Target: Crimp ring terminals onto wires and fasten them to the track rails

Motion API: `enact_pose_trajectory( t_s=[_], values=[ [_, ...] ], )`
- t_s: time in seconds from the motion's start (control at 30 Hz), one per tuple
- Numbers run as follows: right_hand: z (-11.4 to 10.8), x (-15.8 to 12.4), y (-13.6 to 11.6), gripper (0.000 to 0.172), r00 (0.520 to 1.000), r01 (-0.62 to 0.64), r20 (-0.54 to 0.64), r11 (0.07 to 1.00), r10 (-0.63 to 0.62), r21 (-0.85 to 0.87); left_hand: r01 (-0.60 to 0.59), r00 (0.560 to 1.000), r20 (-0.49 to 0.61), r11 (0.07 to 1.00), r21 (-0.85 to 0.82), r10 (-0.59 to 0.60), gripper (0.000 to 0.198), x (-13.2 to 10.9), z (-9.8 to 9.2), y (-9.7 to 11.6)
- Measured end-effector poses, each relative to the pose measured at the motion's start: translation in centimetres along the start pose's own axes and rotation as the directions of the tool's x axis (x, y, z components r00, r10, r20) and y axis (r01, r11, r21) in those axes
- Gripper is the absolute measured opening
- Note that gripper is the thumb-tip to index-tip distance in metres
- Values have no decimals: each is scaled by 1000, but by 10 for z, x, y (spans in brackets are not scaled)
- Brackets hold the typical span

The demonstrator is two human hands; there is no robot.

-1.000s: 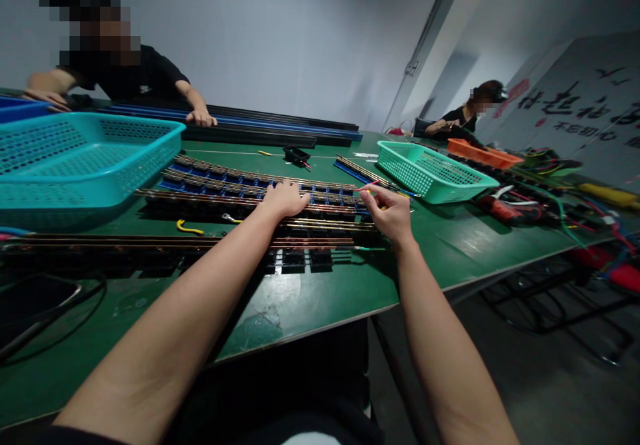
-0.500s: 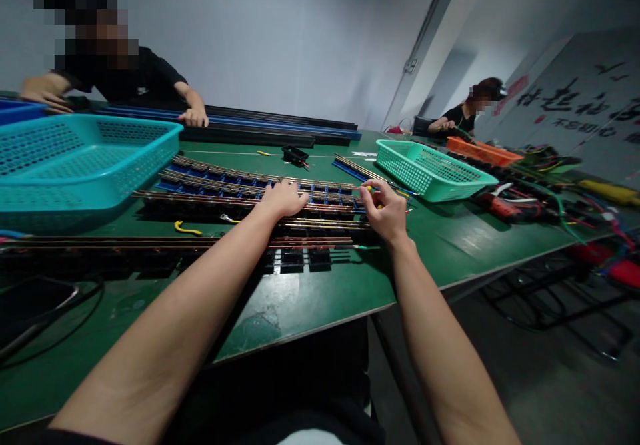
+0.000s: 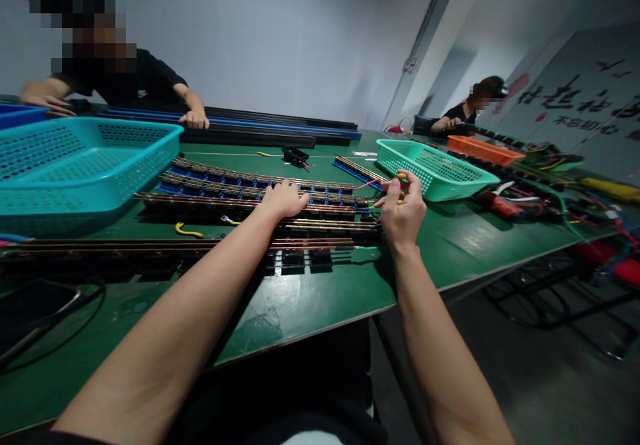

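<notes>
My left hand (image 3: 284,200) lies over a long black-and-blue rail (image 3: 240,188) topped with copper-coloured strips, fingers bent over it and thumb apart. My right hand (image 3: 404,212) is raised just past the right ends of the rails, closed on a small thing with yellow parts (image 3: 401,176), its kind mostly hidden by the fingers. A thin red wire (image 3: 369,183) runs between the rail end and this hand. Nearer me, another black rail with copper strips (image 3: 315,242) lies along the table.
A large turquoise basket (image 3: 150,145) stands at left, a green basket (image 3: 470,185) at right. Red-handled pliers (image 3: 505,205), an orange tray (image 3: 485,150) and wires lie beyond. A yellow hooked piece (image 3: 189,230) and a phone (image 3: 40,308) lie near me. Two co-workers sit across the table.
My right hand has lifted and moved right, away from the rail ends, with the yellow thing in it. More red wire shows. My left hand stays put.
</notes>
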State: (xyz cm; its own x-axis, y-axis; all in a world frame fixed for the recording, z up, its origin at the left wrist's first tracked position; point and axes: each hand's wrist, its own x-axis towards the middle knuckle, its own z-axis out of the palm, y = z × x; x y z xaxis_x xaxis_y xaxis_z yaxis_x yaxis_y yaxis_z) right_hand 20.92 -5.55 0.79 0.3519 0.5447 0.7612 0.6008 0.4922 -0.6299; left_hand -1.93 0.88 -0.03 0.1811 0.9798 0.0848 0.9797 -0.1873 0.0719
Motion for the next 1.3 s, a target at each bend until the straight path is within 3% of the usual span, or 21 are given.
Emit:
enact_pose_trajectory(
  t_s=[0.17,0.3,0.53,0.77,0.97,1.17,1.3],
  values=[
    [-10,-23,-23,33,990,62,-133,981,-38,184,2,1000,-5,1000,-3,-2,65,1,2,0],
    [-16,-37,-25,26,984,76,-176,948,-22,308,0,1000,-11,1000,-8,0,66,1,2,0],
    [-18,-39,-21,24,992,48,-126,940,-6,337,1,1000,-4,1000,-3,-1,66,0,1,-1],
    [-17,-44,-21,26,1000,17,-3,958,-17,285,6,1000,16,1000,-9,-6,66,-1,-1,-1],
    [-17,-44,-21,29,999,34,-34,973,-27,226,4,1000,18,1000,-11,-4,67,-2,-2,1],
    [-18,-45,-19,19,995,29,90,989,-42,148,15,1000,15,1000,-11,-15,66,-2,-1,1],
    [-19,-47,-19,15,980,46,179,980,-82,194,19,1000,12,1000,-13,-19,65,-1,-1,0]
  ],
)
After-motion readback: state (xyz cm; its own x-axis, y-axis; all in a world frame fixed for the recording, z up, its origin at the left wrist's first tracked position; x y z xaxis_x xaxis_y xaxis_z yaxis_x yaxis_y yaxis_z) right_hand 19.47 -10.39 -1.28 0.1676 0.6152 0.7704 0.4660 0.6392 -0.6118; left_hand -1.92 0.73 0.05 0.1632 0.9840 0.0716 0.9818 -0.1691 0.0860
